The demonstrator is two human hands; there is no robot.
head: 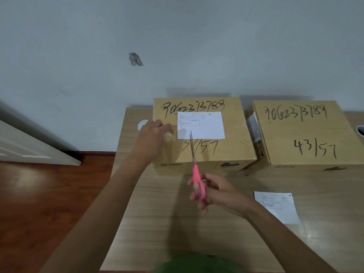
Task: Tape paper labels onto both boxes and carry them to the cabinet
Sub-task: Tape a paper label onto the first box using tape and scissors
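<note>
- Step in hand, as judged: fixing the first paper label point(201, 125) to the top of the left box point(202, 134), which stands at the far edge of the tabletop point(177, 223); the sheet lies flat on the lid.
- Left hand point(155, 133): fingers curled round a roll of clear tape point(169, 136) just beside the label's left edge.
- Right hand point(208, 191): fingers through the handles of pink scissors point(197, 174), blades nearly together, tips over the label's lower edge.
- Next move, probably: cut the tape cleanly near the roll, then press the strip down.
- Second label point(275, 206) lies on the tabletop towards the right edge; right box point(303, 133) bears none.
</note>
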